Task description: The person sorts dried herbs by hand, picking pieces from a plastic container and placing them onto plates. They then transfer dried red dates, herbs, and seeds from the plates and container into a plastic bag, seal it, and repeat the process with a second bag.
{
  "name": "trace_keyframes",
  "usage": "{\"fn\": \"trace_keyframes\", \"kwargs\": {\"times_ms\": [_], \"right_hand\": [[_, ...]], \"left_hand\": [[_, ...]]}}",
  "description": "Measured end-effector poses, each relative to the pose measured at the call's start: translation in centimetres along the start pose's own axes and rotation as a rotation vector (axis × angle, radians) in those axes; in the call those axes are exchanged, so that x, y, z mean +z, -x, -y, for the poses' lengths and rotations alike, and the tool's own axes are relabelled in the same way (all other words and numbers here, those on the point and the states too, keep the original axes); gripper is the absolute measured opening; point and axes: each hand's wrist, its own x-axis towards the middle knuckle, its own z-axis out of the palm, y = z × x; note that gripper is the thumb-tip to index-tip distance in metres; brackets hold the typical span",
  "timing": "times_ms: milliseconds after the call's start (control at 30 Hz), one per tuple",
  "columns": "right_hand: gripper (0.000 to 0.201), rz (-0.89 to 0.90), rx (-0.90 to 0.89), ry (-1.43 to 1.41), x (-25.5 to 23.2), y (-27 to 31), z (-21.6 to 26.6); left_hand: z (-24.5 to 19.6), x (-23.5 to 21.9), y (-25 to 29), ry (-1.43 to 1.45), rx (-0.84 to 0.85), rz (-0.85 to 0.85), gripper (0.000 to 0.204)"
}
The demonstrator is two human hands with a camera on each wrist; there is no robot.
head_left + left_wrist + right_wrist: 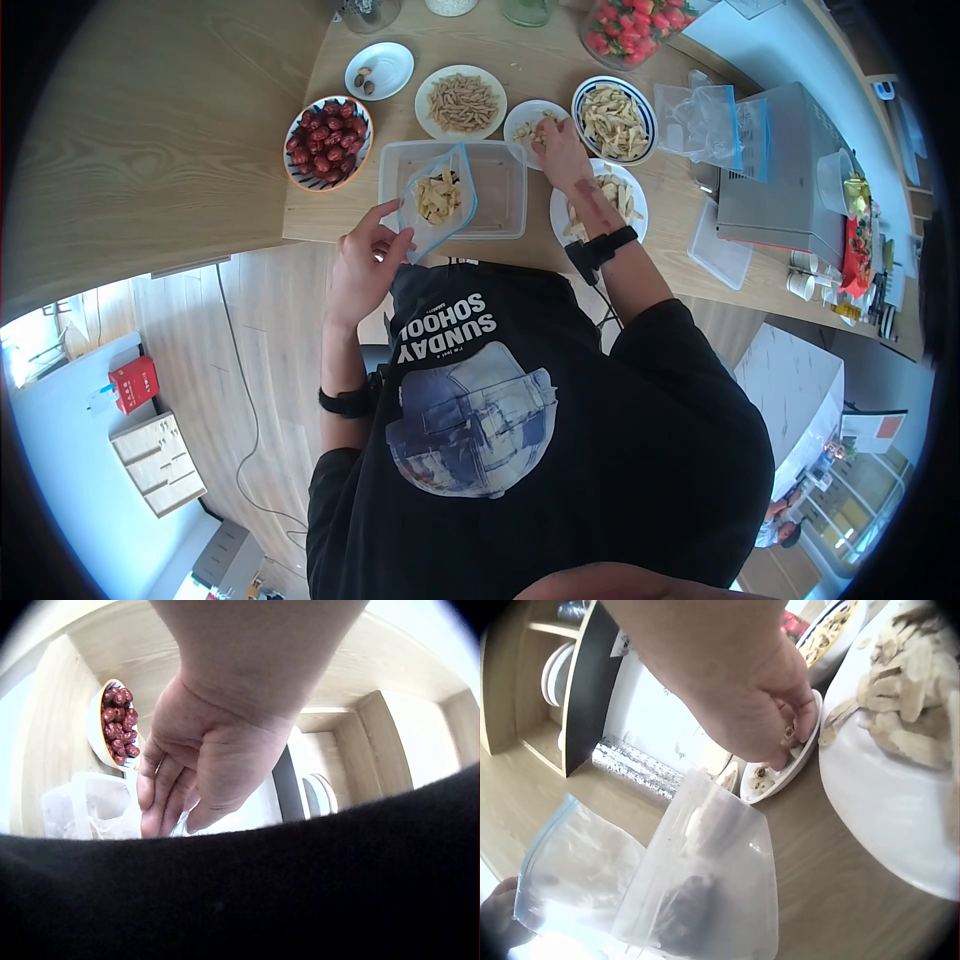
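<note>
My left hand (365, 260) pinches the edge of a clear zip bag (432, 236) with a blue seal. Pale dried slices (437, 196) lie inside the bag, which leans tilted in a clear plastic container (501, 195). My right hand (563, 155) reaches into a small white plate (512, 118), its thumb and fingers pinching small pale dried pieces. The right wrist view shows these pieces (762, 780) with dark centers, both at the fingertips and on the plate. In the left wrist view, my left hand (217, 761) largely hides the bag.
A bowl of red dates (328, 143) stands left of the container. Behind are plates of dried strips (463, 102) and small brown pieces (366, 80). To the right sit a bowl (614, 122) and plate (618, 195) of pale slices, more zip bags (700, 125) and a grey appliance (785, 170).
</note>
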Motion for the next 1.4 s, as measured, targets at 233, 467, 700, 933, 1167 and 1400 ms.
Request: {"fn": "trace_keyframes", "kwargs": {"times_ms": [233,467,700,933,1167,1400], "right_hand": [[0.031,-0.032,-0.027,0.059,0.4,-0.2,0.5],[0.025,-0.031,-0.038,0.09,1.2,-0.1,0.4],[0.019,-0.061,-0.08,0.041,1.7,-0.1,-0.2],[0.018,-0.011,-0.084,0.017,1.6,-0.1,-0.3],[0.019,0.037,-0.05,0.006,1.4,-0.1,-0.3],[0.017,0.09,-0.061,-0.014,0.4,-0.3,-0.4]], "left_hand": [[0.1,0.0,0.0,0.003,0.007,0.002,0.039],[-0.1,-0.1,0.1,0.001,-0.01,-0.004,0.038],[0.1,-0.1,0.1,0.001,-0.005,-0.009,0.039],[0.3,-0.1,0.0,0.006,-0.002,-0.008,0.039],[0.3,-0.3,-0.1,0.0,0.005,-0.005,0.039],[0.6,-0.3,-0.1,0.01,0.02,0.0,0.038]]}}
